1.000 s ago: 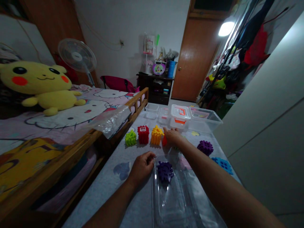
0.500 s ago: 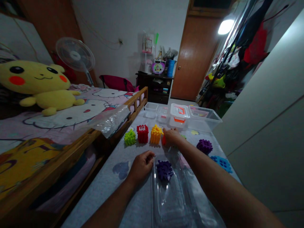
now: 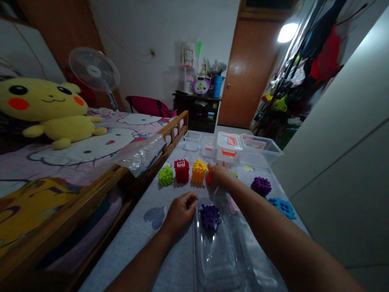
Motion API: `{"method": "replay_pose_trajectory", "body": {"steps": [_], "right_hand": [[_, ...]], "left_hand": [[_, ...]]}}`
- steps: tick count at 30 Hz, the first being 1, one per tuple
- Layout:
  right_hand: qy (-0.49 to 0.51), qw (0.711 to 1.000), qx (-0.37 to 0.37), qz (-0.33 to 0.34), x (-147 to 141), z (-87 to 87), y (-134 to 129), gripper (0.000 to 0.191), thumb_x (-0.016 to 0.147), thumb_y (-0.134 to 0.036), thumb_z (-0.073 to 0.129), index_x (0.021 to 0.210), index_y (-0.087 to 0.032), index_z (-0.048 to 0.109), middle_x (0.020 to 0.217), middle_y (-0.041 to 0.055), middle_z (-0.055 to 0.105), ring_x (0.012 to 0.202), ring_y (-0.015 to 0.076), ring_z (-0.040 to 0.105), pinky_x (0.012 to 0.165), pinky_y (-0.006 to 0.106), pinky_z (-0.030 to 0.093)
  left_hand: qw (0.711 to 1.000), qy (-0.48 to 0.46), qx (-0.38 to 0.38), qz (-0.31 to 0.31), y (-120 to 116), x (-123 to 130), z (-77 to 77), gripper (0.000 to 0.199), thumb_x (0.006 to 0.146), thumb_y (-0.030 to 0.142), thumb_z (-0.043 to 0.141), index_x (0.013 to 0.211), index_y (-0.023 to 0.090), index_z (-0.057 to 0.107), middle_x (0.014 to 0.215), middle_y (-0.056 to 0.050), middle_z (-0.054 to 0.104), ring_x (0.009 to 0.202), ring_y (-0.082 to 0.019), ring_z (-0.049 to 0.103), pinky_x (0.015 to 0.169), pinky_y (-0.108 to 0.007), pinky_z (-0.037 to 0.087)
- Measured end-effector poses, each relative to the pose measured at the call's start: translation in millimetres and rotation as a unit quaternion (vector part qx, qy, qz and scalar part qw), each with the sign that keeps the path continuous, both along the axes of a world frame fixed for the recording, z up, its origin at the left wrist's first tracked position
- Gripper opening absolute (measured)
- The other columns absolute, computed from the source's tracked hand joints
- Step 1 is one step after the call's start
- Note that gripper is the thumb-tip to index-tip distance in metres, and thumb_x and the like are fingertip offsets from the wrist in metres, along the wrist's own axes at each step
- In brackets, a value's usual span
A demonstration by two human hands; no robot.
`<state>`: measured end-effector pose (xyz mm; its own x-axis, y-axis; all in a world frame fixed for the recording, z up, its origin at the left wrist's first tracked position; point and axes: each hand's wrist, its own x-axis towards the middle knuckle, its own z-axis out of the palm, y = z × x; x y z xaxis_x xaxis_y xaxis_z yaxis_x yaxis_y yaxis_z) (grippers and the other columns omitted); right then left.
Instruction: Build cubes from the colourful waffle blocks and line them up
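Observation:
My left hand [image 3: 182, 209] is closed, with curled fingertips at the upper left corner of a clear plastic container [image 3: 217, 259]. Inside that container lies a dark purple cluster of interlocking toy blocks [image 3: 209, 217]. Further forward, my right hand [image 3: 218, 175] closes over an orange-red toy block [image 3: 208, 179], mostly covered by the fingers. Just left of it stands a yellow block stack [image 3: 199, 172], then a red block stack [image 3: 182, 171] with a white window piece and a lime green cluster [image 3: 165, 176]. A bit of green block [image 3: 234, 174] shows behind my right wrist.
Purple blocks [image 3: 261, 186] and a blue lattice piece [image 3: 282, 207] lie on the right. At the table's far end stand a lidded box with orange latches [image 3: 229, 142] and clear bins [image 3: 263, 148]. A wooden bed rail [image 3: 146, 156] borders the left side.
Both hands and the blocks hold nearly the same places. The whole view has shifted very slightly.

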<state>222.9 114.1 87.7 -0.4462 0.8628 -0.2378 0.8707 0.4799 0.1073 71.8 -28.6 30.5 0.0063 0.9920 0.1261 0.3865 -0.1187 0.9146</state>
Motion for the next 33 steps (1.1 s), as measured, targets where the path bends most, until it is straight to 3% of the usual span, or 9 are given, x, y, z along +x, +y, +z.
{"method": "replay_pose_trajectory", "body": {"steps": [8, 13, 18, 22, 25, 28, 33], "right_hand": [[0.014, 1.0, 0.007, 0.003, 2.8, 1.7, 1.3, 0.08, 0.055, -0.026, 0.079, 0.126, -0.012, 0.045, 0.112, 0.0205, 0.065, 0.116, 0.0378, 0.053, 0.105, 0.062, 0.021], [0.031, 0.999, 0.024, -0.007, 5.3, 10.0, 3.6, 0.069, 0.062, -0.028, 0.076, 0.122, -0.016, 0.046, 0.111, 0.0173, 0.067, 0.115, 0.0353, 0.054, 0.105, 0.06, 0.02], [0.044, 0.998, 0.046, -0.023, 11.6, 27.6, 7.9, 0.073, 0.057, -0.031, 0.077, 0.121, -0.017, 0.046, 0.109, 0.016, 0.067, 0.113, 0.0365, 0.054, 0.102, 0.057, 0.023], [0.058, 0.994, 0.081, -0.044, 27.0, 53.8, 5.8, 0.074, 0.061, -0.034, 0.071, 0.126, -0.016, 0.04, 0.113, 0.0161, 0.064, 0.113, 0.0373, 0.053, 0.1, 0.056, 0.023], [0.087, 0.989, 0.111, -0.041, 42.1, 78.5, -14.4, 0.076, 0.064, -0.035, 0.067, 0.13, -0.016, 0.035, 0.111, 0.0137, 0.064, 0.111, 0.0362, 0.053, 0.1, 0.052, 0.023], [0.145, 0.984, 0.098, 0.025, 54.5, 98.1, -57.1, 0.079, 0.065, -0.034, 0.068, 0.133, -0.017, 0.033, 0.117, 0.0124, 0.062, 0.115, 0.0346, 0.049, 0.102, 0.046, 0.023], [0.211, 0.967, -0.03, 0.137, 65.1, 100.2, -137.8, 0.082, 0.065, -0.036, 0.068, 0.137, -0.019, 0.034, 0.121, 0.0117, 0.057, 0.114, 0.0312, 0.048, 0.098, 0.041, 0.032]], "left_hand": [[1.0, -0.012, -0.008, 0.012, -0.5, 0.2, 0.0, 0.017, 0.075, 0.027, 0.057, 0.084, 0.016, 0.066, 0.067, 0.0, 0.063, 0.066, -0.016, 0.057, 0.065, -0.025, 0.044], [1.0, -0.009, -0.002, -0.001, -0.1, -0.5, -2.3, 0.017, 0.077, 0.026, 0.055, 0.085, 0.016, 0.066, 0.071, -0.001, 0.064, 0.066, -0.015, 0.058, 0.066, -0.025, 0.044], [1.0, -0.008, 0.003, 0.001, -0.7, -0.2, -0.1, 0.017, 0.079, 0.028, 0.055, 0.085, 0.016, 0.066, 0.075, -0.002, 0.066, 0.071, -0.017, 0.059, 0.068, -0.025, 0.044], [1.0, 0.002, 0.015, -0.007, -1.8, -1.0, 6.7, 0.023, 0.087, 0.032, 0.048, 0.085, 0.017, 0.065, 0.078, -0.002, 0.066, 0.076, -0.018, 0.06, 0.071, -0.027, 0.043], [1.0, -0.01, 0.013, 0.0, -2.7, -1.3, 10.0, 0.032, 0.09, 0.039, 0.043, 0.082, 0.017, 0.065, 0.072, -0.001, 0.062, 0.071, -0.017, 0.058, 0.067, -0.026, 0.042], [0.999, -0.038, 0.004, -0.008, -4.2, -0.9, 11.6, 0.037, 0.091, 0.044, 0.041, 0.088, 0.016, 0.065, 0.077, -0.003, 0.063, 0.07, -0.016, 0.057, 0.067, -0.026, 0.043], [0.998, -0.043, 0.045, -0.031, -7.8, -0.5, 16.1, 0.035, 0.09, 0.045, 0.044, 0.093, 0.017, 0.065, 0.09, -0.006, 0.062, 0.085, -0.02, 0.057, 0.077, -0.029, 0.045]]}}
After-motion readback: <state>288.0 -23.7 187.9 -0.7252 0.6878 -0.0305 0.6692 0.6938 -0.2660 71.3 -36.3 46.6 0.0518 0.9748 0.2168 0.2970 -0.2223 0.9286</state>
